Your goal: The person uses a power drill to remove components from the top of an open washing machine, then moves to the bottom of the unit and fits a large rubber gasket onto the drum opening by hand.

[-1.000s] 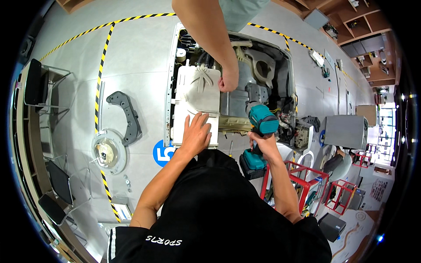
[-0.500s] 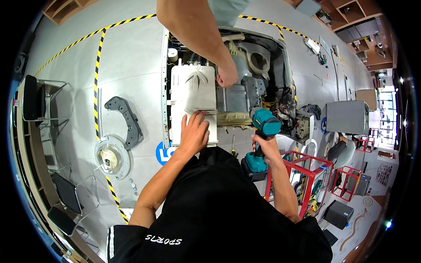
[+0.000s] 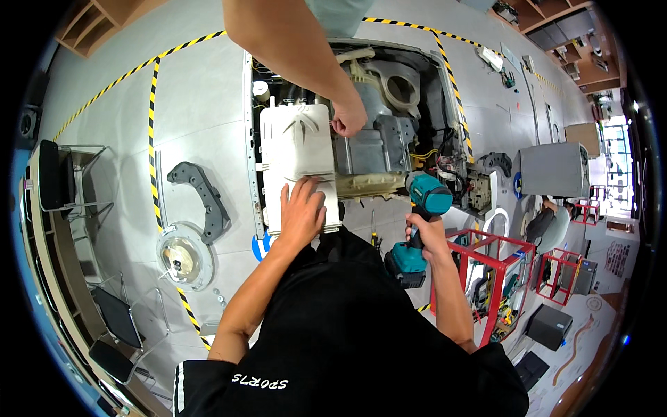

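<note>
While the left hand (image 3: pixel 303 212) is lying flat in the head view, fingers slightly spread over the lower half of the white casing (image 3: pixel 297 142) and clasping nothing, the right hand (image 3: pixel 433 238) is wrapping itself firmly around the grip of the teal power drill (image 3: pixel 429 194)! The drill is pointing its nose up and leftward, over by the lower right part of the open appliance cabinet (image 3: pixel 254 160), and whether the tip is touching anything there, I'm not able to tell; its chunky battery (image 3: pixel 406 264) is hanging below the fist, down and to the left. The white casing is sitting along the cabinet's left side, showing off fan-shaped ridges near its top end. And here, from above, a co-worker's hand (image 3: pixel 351 117) is curling in right beside the casing's right edge; what it is holding, if anything, is staying hidden from us. Yellow wires (image 3: pixel 425 154) are looping about inside the cabinet on the right. Down on the floor, a slim screwdriver (image 3: pixel 374 228) is lying between the casing and the drill, while a red metal frame (image 3: pixel 497 267) is standing off to the right. Out on the left, a dark curved block (image 3: pixel 205 198) is resting just above a round pale part (image 3: pixel 186 257), and striped tape (image 3: pixel 152 118) is running along the floor beyond them.
</note>
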Action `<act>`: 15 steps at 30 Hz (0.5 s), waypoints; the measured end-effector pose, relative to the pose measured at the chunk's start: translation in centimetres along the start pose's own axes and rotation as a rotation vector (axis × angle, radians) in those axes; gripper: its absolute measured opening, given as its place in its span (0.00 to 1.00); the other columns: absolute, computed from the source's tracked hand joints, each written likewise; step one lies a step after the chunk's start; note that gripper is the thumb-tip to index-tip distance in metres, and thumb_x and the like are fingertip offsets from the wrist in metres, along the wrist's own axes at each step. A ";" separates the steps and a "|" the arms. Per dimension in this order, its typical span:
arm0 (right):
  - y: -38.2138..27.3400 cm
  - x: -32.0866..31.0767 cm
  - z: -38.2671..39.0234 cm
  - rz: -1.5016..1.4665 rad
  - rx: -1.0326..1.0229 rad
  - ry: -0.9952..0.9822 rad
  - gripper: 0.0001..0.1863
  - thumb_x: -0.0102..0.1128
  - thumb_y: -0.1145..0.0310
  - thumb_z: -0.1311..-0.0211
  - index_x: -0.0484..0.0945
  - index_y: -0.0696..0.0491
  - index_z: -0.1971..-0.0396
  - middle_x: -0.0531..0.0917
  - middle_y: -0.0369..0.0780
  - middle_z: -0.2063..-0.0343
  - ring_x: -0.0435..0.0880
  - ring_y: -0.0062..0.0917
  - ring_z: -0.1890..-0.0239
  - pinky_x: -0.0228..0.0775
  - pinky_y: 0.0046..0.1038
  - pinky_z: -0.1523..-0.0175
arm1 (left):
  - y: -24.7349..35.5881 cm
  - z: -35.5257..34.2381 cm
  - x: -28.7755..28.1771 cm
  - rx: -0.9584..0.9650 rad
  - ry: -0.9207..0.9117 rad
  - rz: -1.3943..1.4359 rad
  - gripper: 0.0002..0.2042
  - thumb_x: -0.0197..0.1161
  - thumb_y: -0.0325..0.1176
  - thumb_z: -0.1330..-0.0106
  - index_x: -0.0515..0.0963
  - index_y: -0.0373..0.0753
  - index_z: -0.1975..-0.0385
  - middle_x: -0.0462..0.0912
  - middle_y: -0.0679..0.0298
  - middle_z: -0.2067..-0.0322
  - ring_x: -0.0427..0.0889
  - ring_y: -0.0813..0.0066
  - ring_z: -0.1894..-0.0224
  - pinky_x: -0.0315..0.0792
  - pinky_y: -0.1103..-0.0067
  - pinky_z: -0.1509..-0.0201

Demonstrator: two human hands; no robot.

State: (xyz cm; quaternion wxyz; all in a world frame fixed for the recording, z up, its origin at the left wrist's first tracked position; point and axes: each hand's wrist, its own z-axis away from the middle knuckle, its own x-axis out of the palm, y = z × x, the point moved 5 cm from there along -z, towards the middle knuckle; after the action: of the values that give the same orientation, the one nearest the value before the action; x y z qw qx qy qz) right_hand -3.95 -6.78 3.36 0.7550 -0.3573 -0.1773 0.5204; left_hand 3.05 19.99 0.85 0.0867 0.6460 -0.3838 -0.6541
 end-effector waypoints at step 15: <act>2.4 -3.8 -0.5 -0.168 0.005 0.074 0.07 0.58 0.75 0.49 0.70 0.56 0.73 0.73 0.35 0.84 0.72 0.19 0.84 0.66 0.21 0.81 | 0.3 -0.4 0.7 0.016 -0.083 -0.085 0.13 0.64 0.30 0.49 0.73 0.38 0.62 0.66 0.56 0.45 0.60 0.54 0.39 0.51 0.53 0.39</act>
State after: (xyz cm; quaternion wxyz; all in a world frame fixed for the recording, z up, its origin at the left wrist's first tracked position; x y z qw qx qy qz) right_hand -6.74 -9.97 1.72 0.8030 -0.3581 -0.1773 0.4423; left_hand 3.19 19.18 0.53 0.0377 0.6345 -0.3647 -0.6804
